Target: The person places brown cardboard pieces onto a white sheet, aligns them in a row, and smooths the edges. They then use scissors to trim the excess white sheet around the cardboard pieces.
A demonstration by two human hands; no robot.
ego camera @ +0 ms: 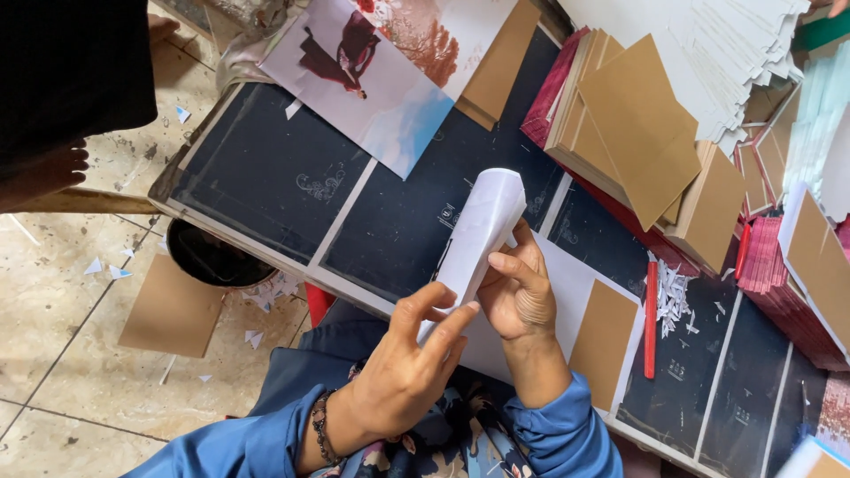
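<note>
A: Largest first. The worktop [266, 177] was dark, covered with printed board panels. What lay on it?

B: A white sheet stack [708, 53] fanned out at the top right, and brown card stacks [637, 133] just below it. A large photo print [390, 80] lay at the top centre. A brown card [604, 341] sat on a white sheet by the right wrist, with a red pen [651, 319] just beside it and paper scraps [675, 296] near that.

A: And the piece in hand?

B: The paper [482, 230] was white, folded into a tube-like sleeve, and was held upright above the worktop edge, between both hands and over the lap.

A: Hand state?

B: The left hand [403, 372] pinched the lower edge of the paper, thumb and fingers curled round it. The right hand [518, 296] pressed against the paper's side, index finger laid along the fold. Both were closed on it, neither spread.

A: Handling, as a judgement?

B: Light and thin; likely limp unless folded, and easily creased or dented. The fold gave it some stiffness. Best taken near the folded edges with a light pinch, not squeezed mid-span. The surface looked smooth, possibly slippery.
</note>
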